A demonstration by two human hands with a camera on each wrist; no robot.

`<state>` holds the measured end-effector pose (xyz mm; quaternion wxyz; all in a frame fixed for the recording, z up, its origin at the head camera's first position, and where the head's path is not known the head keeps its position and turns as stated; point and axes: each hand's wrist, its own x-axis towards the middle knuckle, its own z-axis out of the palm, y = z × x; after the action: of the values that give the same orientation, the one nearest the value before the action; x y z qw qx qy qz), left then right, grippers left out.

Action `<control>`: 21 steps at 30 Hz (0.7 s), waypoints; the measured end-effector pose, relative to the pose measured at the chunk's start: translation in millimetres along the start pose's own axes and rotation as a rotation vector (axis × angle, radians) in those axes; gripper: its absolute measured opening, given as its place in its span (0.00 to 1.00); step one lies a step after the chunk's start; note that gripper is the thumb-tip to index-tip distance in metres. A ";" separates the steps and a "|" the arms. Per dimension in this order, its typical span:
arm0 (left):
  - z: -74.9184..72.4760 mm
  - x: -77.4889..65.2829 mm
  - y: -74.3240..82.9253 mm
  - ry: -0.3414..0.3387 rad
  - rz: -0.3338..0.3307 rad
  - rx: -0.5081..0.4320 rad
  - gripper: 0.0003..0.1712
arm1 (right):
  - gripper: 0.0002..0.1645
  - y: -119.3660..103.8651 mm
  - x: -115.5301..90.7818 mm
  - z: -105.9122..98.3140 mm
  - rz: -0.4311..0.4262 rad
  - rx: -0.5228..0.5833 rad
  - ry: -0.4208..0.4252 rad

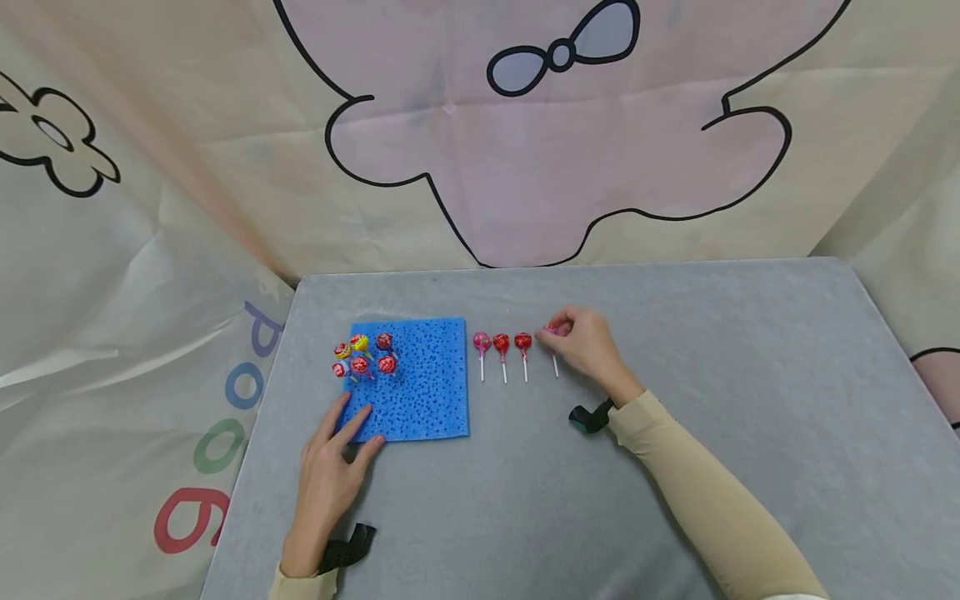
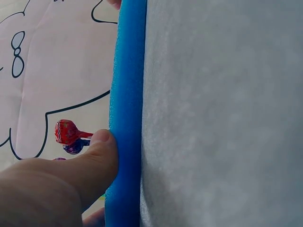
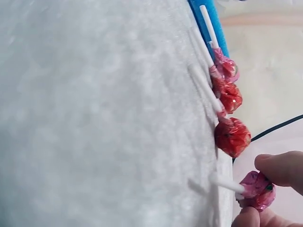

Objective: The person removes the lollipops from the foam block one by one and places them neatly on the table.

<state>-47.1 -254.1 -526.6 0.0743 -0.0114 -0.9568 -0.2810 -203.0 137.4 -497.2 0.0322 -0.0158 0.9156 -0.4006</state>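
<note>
My left hand [image 1: 330, 471] rests with spread fingers on the lower left corner of a blue foam block [image 1: 427, 383]; in the left wrist view the thumb [image 2: 102, 146] lies on the block's edge. Several wrapped lollipops [image 1: 361, 365] stand in the block's upper left part. To the right of the block, a pink lollipop [image 1: 482, 341] and two red lollipops [image 1: 522, 341] lie in a row on the table, sticks toward me. At the row's right end my right hand [image 1: 588, 343] pinches another pink lollipop [image 3: 256, 190] by its candy head, its white stick pointing away from the fingers.
A grey cloth covers the table [image 1: 712, 350]. Behind it hangs a printed curtain [image 1: 525, 150] with a pink figure, and a printed sheet [image 1: 97, 350] with letters hangs on the left. Black straps [image 1: 592, 417] sit at both wrists.
</note>
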 end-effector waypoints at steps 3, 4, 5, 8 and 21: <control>0.4 0.2 -0.1 0.002 0.000 -0.002 0.32 | 0.14 3.1 0.5 1.6 0.014 -0.009 -0.012; 0.5 0.3 0.0 0.002 0.000 -0.003 0.32 | 0.14 3.9 0.7 2.2 0.017 -0.015 -0.017; 0.6 0.4 0.0 0.002 -0.001 -0.003 0.32 | 0.14 4.5 1.0 3.0 0.018 -0.022 -0.021; 0.4 0.1 0.5 0.004 -0.001 -0.002 0.32 | 0.15 5.3 1.5 5.0 0.019 -0.043 -0.028; 0.7 -0.2 0.4 0.015 0.009 -0.002 0.32 | 0.16 2.2 0.6 4.8 0.032 -0.064 -0.048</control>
<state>-46.9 -253.4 -527.0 0.0825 -0.0136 -0.9559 -0.2816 -203.3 135.3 -502.1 0.0601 -0.0119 0.9270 -0.3701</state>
